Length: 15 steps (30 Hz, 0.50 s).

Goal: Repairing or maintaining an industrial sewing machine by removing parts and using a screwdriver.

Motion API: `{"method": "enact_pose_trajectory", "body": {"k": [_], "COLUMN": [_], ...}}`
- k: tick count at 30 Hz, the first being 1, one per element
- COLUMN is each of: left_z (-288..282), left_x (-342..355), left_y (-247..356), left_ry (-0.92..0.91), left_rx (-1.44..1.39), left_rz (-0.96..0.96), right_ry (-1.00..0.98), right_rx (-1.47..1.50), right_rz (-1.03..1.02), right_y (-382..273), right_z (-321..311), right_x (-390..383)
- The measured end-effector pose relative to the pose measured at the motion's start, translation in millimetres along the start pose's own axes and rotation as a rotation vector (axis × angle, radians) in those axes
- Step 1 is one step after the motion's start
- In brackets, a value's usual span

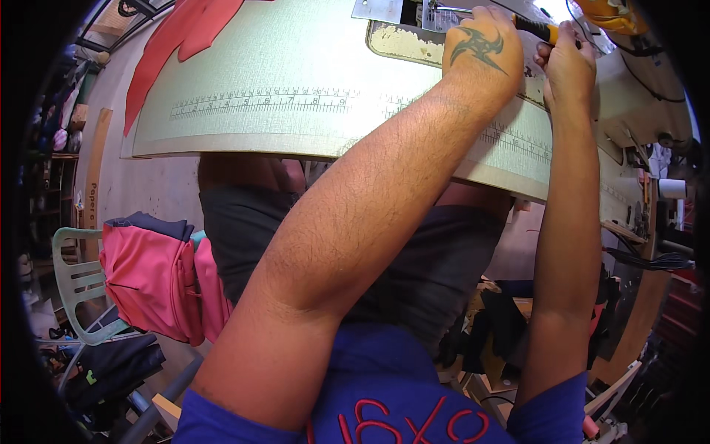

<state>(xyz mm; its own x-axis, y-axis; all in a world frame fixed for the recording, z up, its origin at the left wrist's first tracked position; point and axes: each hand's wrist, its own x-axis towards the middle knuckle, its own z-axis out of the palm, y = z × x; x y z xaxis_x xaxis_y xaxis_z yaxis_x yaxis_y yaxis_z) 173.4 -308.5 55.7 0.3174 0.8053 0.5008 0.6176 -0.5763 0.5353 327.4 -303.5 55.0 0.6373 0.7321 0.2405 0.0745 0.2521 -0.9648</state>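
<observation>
A screwdriver (536, 28) with a yellow and black handle lies across the sewing machine's bed (405, 46), its thin metal shaft pointing left toward the needle plate area. My right hand (571, 70) is closed around the handle end. Over the shaft, my left hand (481, 44) is closed with the fingers curled; the back of the hand hides most of the grip. Shiny metal plates (379, 9) of the machine sit just left of the shaft's tip.
Red-pink fabric (166, 55) lies at the table's far left. A printed ruler (270, 102) runs along the sewing table (244, 137). Pink cloth pieces (148, 274) hang over a pale green chair (70, 277) at left. Cables (643, 78) and an orange object (614, 15) are at far right.
</observation>
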Motion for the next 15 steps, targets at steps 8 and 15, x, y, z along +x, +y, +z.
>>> {"method": "enact_pose_trajectory", "body": {"k": [8, 15], "left_z": [16.2, 15.8], "left_x": [1.8, 1.5], "left_y": [-4.0, -4.6], "left_ry": [-0.065, -0.057], "left_rx": [0.115, 0.089], "left_rz": [-0.017, -0.018], "right_ry": [0.054, 0.04], "right_rx": [-0.027, -0.027], "right_rz": [-0.034, -0.074], "right_y": [-2.7, -4.4], "right_z": [4.1, 4.1], "right_x": [-3.3, -3.2]}}
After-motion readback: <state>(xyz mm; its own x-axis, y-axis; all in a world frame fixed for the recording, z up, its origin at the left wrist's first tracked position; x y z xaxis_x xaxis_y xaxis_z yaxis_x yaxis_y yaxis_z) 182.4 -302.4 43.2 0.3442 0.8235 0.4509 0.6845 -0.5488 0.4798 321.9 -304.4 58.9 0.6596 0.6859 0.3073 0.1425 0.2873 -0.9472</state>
